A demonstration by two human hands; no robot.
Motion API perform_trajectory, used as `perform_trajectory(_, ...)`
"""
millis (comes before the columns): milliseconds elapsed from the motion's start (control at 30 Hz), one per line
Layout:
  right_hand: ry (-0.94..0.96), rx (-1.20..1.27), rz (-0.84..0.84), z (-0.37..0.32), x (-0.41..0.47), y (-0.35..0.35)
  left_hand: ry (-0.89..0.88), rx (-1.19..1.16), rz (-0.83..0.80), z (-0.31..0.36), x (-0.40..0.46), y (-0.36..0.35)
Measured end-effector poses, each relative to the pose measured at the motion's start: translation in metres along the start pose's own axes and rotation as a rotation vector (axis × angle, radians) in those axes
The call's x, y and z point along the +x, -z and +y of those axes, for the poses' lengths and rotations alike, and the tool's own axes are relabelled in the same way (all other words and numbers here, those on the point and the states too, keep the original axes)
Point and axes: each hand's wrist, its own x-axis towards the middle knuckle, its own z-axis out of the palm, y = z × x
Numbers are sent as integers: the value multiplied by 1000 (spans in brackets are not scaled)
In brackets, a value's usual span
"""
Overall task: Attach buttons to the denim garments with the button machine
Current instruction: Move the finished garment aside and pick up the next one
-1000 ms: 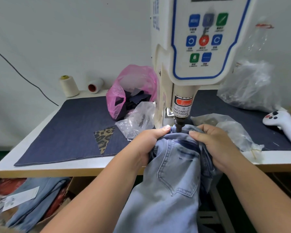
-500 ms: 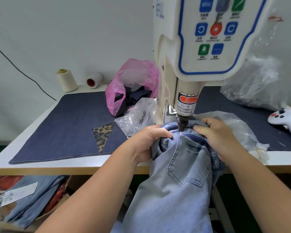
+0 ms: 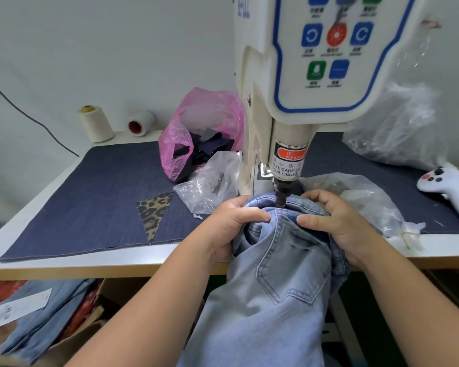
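Below the desk (image 3: 154,256) front edge, more denim is piled, so garments seemingly remain to be done. At that edge, light jeans (image 3: 273,287) are draped, their waistband bunched under the button machine (image 3: 302,107) punch. Left hand (image 3: 231,223) and right hand (image 3: 337,223) grip the waistband either side with curled fingers. No attached button is discernible; pressing appears pending.

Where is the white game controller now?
In the head view, the white game controller lies at the table's far right on the dark denim mat, right of a clear plastic bag.
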Motion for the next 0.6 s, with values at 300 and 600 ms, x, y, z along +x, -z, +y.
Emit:
perform_trajectory(300, -17, 87, 13, 0, -1, -2, -22, 4, 16, -3, -1, 1)
perform_trajectory(600, -2, 116, 22, 7, 2, 2, -44, 19, 45, -8, -2, 1)
